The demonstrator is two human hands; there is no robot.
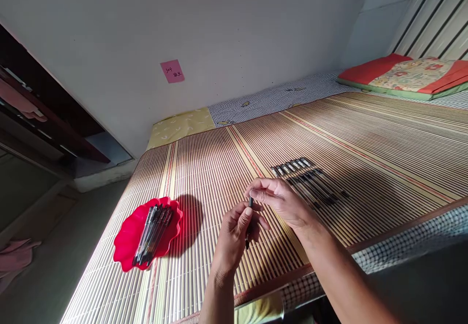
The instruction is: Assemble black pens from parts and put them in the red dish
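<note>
Both my hands meet over the striped bamboo mat (365, 138). My left hand (234, 236) is closed round a dark pen (249, 221), which stands nearly upright in its fingers. My right hand (280, 199) pinches the pen's top end with thumb and fingertips. Just right of my hands, a row of several dark pens (307, 180) lies side by side on the mat. To the left, a red scalloped dish (127, 243) holds several more pens (153, 233).
The mat covers a bed that meets a white wall with a pink note (172, 70). A red and floral pillow (409, 75) lies at the far right. The bed's near edge shows checked fabric (409, 246). Floor lies to the left.
</note>
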